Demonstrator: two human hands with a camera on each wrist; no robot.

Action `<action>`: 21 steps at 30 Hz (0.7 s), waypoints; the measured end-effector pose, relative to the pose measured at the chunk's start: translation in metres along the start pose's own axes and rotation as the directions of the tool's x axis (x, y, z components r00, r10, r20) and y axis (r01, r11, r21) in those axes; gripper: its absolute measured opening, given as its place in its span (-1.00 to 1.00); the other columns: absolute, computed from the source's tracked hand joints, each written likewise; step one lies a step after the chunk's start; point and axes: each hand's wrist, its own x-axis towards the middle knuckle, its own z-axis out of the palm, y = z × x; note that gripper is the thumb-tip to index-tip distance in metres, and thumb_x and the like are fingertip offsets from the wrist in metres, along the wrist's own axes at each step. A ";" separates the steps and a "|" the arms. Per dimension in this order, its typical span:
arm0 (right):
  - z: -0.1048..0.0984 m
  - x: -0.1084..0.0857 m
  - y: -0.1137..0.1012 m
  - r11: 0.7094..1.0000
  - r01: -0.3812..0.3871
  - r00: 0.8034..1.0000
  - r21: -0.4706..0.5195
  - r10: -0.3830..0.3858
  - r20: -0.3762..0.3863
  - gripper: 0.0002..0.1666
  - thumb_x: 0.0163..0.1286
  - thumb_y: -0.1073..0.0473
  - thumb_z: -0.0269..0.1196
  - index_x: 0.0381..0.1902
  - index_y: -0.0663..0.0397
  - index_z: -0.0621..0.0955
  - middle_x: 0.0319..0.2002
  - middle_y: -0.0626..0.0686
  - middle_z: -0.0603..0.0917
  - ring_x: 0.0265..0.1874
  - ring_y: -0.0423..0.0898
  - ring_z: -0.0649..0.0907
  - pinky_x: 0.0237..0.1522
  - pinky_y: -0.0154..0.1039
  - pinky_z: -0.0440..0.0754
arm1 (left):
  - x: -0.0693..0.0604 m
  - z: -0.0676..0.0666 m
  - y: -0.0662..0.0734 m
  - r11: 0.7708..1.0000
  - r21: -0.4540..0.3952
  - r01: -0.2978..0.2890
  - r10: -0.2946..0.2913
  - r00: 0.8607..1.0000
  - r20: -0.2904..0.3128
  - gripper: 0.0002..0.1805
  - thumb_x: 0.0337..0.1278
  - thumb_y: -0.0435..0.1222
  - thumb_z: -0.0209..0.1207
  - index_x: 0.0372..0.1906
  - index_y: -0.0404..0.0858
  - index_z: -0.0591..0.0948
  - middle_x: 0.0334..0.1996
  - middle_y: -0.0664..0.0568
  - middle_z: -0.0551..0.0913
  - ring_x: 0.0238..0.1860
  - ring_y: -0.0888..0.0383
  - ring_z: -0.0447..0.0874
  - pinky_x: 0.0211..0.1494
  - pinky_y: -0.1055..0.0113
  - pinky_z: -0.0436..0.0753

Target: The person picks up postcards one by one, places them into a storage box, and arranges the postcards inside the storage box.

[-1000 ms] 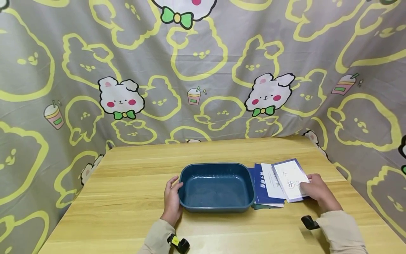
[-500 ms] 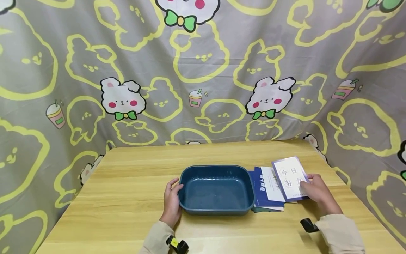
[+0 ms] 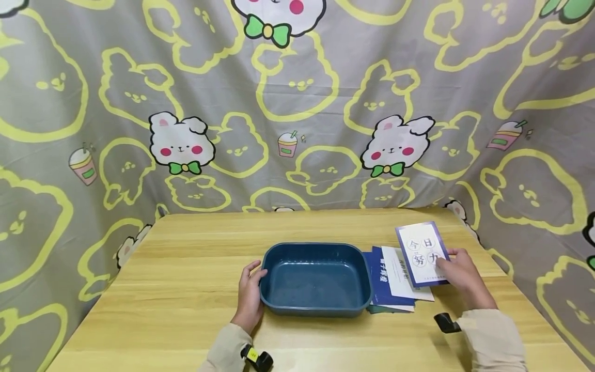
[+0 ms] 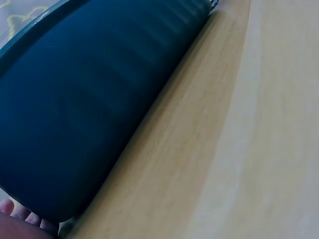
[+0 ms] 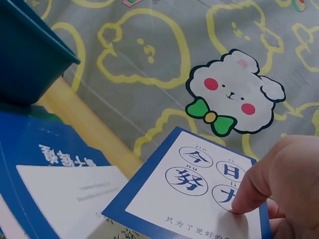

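Pinching a blue-bordered card (image 3: 418, 250) between thumb and fingers over the fanned cards (image 3: 395, 279), the right hand (image 3: 465, 276) appears at the picking-up step, its next move likely needing a steady lift, while the left hand (image 3: 249, 297) touches the adjacent tray (image 3: 316, 283), its grip uncertain.

The left hand (image 3: 248, 298) sits at left, fingers (image 3: 248, 269) loosely bent, left forearm (image 3: 226, 347) slanting in from near. Rightward, the right hand (image 3: 466, 275) pinches, thumb (image 5: 249, 191) uppermost, right forearm (image 3: 495, 338) angled toward the far left.
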 end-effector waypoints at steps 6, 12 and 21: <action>0.001 0.005 -0.008 1.000 0.013 1.000 0.001 -0.013 -0.028 -0.31 0.38 0.23 -0.06 0.29 0.61 0.00 0.07 0.50 0.31 -0.10 0.16 0.53 -0.25 -0.24 0.49 | 0.002 0.001 0.002 1.000 -0.003 0.005 -0.005 1.000 -0.003 -0.53 0.36 -0.34 -0.03 0.30 -0.39 0.24 0.22 -0.32 0.38 0.08 -0.03 0.49 0.03 0.31 0.53; 0.002 0.017 -0.007 0.996 0.071 0.995 0.049 -0.067 -0.071 -0.31 0.33 0.25 -0.02 0.26 0.60 0.05 0.02 0.50 0.39 -0.27 0.03 0.61 -0.37 -0.24 0.55 | 0.000 0.001 0.001 1.000 0.005 0.011 -0.012 1.000 0.008 -0.52 0.36 -0.32 -0.02 0.30 -0.38 0.24 0.18 -0.30 0.41 0.01 0.03 0.53 -0.01 0.34 0.54; 0.010 0.014 -0.026 0.989 0.128 0.990 0.071 -0.123 -0.071 -0.35 0.31 0.31 -0.01 0.25 0.55 0.06 -0.01 0.52 0.45 -0.35 -0.06 0.64 -0.39 -0.28 0.56 | 0.002 0.000 -0.001 1.000 -0.006 -0.013 0.013 1.000 0.001 -0.55 0.34 -0.35 -0.02 0.26 -0.39 0.25 0.13 -0.29 0.45 -0.06 0.09 0.55 -0.06 0.37 0.55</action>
